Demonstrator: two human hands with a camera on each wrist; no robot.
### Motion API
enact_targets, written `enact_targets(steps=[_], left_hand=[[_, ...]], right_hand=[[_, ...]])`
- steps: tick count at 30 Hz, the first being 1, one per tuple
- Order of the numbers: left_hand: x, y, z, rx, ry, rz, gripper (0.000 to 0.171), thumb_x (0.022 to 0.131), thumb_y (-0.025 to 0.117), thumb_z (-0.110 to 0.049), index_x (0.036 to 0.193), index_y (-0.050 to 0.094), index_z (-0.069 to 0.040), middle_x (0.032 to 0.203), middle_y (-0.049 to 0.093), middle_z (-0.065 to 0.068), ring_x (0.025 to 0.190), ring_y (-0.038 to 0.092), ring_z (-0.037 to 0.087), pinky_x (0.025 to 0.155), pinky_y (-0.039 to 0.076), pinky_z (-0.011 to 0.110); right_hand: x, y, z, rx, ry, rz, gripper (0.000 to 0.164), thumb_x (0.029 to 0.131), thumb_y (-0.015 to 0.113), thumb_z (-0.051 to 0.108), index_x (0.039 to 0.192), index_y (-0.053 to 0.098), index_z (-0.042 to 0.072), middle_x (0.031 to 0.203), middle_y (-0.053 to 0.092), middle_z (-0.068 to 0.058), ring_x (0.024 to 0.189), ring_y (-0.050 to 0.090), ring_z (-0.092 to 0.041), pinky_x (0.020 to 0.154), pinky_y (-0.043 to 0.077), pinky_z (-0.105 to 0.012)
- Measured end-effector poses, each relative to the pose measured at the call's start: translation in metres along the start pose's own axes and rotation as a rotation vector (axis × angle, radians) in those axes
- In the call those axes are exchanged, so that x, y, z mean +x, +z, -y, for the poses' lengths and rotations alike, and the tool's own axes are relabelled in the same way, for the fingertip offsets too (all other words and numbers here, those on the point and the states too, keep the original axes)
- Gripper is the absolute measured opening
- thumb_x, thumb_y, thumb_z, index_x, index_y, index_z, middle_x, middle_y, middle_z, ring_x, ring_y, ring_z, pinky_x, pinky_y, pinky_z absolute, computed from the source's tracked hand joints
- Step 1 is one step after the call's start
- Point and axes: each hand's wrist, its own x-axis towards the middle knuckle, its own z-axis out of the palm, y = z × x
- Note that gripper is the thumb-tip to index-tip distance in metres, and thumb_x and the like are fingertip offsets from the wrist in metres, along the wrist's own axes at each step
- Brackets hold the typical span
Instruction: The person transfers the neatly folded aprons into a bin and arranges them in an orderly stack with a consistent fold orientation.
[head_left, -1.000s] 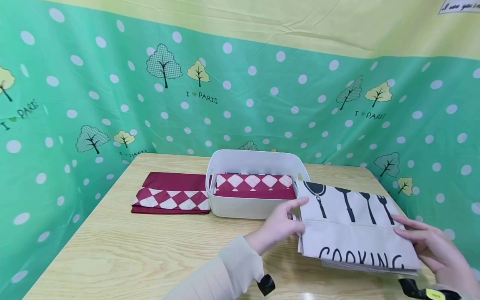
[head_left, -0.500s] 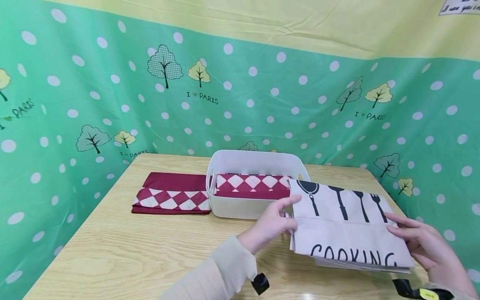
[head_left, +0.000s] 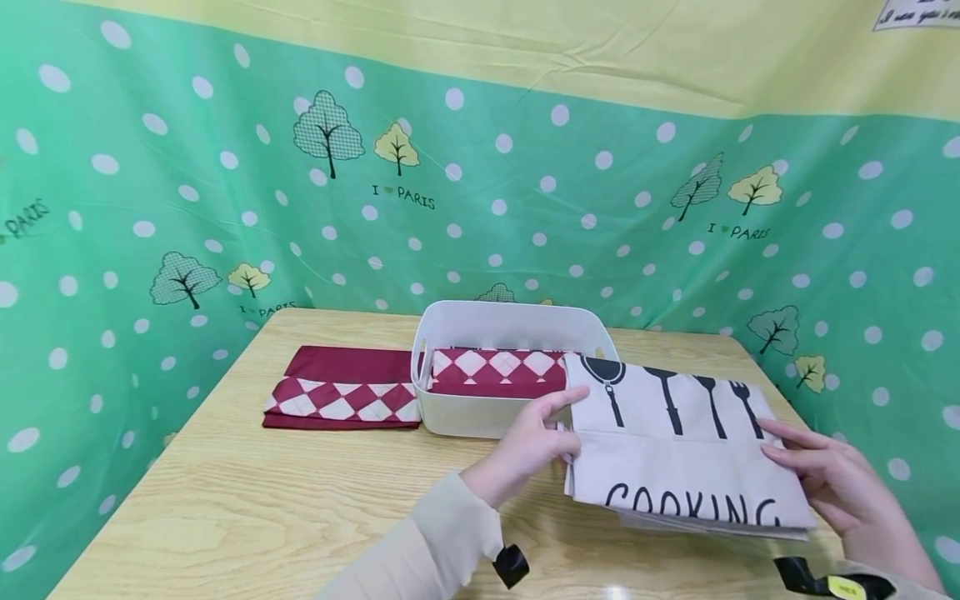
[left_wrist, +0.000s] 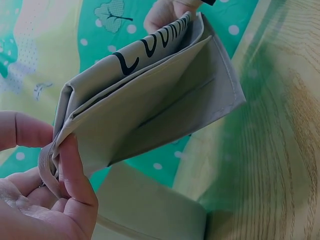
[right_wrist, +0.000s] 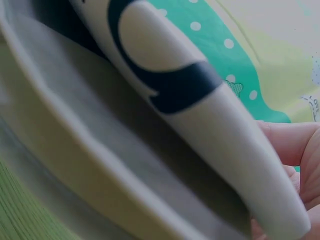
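Observation:
Both hands hold a folded white apron (head_left: 690, 458) between them, printed with dark kitchen utensils and the word COOKING. My left hand (head_left: 525, 446) pinches its left edge, thumb on top. In the left wrist view, a narrow grey strap (left_wrist: 47, 167) loops by those fingers, and the folded layers hang apart below. The right hand (head_left: 843, 479) grips the opposite edge; in the right wrist view its fingers (right_wrist: 292, 142) show behind the fold. A white plastic basket (head_left: 472, 418) stands just behind the apron, whose upper left corner overlaps the rim in the head view.
Inside the basket lies a folded burgundy cloth (head_left: 517, 386) with a white diamond band. Another folded burgundy cloth (head_left: 352, 364) with such a band lies against the basket's left side on the wooden table (head_left: 247, 500). A green patterned curtain (head_left: 450, 242) hangs behind.
Both hands have carried the apron a little to the left and slightly up, so it overlaps more of the basket's right front. The basket and the burgundy cloths have stayed put.

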Motion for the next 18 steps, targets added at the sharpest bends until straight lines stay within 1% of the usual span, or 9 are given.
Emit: enact_targets(steps=[5, 12, 15, 18], left_hand=[[0.0, -0.004, 0.0, 0.0, 0.008, -0.006, 0.073, 0.073, 0.058, 0.011, 0.142, 0.054, -0.012, 0.148, 0.047, 0.009, 0.065, 0.055, 0.011, 0.059, 0.048, 0.019], [-0.001, -0.011, -0.002, -0.011, 0.024, -0.009, 0.074, 0.072, 0.057, 0.011, 0.143, 0.053, -0.009, 0.149, 0.047, 0.012, 0.068, 0.054, 0.011, 0.058, 0.047, 0.019], [-0.002, -0.015, -0.003, -0.012, 0.026, -0.016, 0.074, 0.071, 0.057, 0.011, 0.143, 0.053, -0.008, 0.149, 0.047, 0.012, 0.065, 0.052, 0.01, 0.057, 0.046, 0.019], [-0.002, -0.018, -0.004, -0.009, 0.023, -0.024, 0.073, 0.072, 0.057, 0.01, 0.142, 0.054, -0.008, 0.149, 0.048, 0.012, 0.062, 0.05, 0.01, 0.057, 0.046, 0.019]], right_hand=[[0.001, 0.007, 0.001, -0.008, 0.013, -0.009, 0.046, 0.1, 0.051, 0.0, 0.099, 0.077, 0.037, 0.097, 0.072, 0.018, 0.085, 0.072, -0.011, 0.072, 0.06, -0.03], [0.006, 0.015, 0.001, 0.002, 0.004, 0.001, 0.046, 0.099, 0.051, -0.001, 0.099, 0.077, 0.037, 0.098, 0.072, 0.016, 0.085, 0.072, -0.012, 0.072, 0.06, -0.029], [0.008, 0.017, 0.001, 0.008, -0.003, 0.003, 0.046, 0.099, 0.051, -0.001, 0.1, 0.077, 0.037, 0.098, 0.071, 0.018, 0.087, 0.072, -0.011, 0.073, 0.06, -0.029], [0.009, 0.021, 0.002, 0.026, -0.026, 0.004, 0.046, 0.098, 0.052, -0.003, 0.1, 0.078, 0.035, 0.099, 0.072, 0.017, 0.086, 0.072, -0.012, 0.072, 0.06, -0.029]])
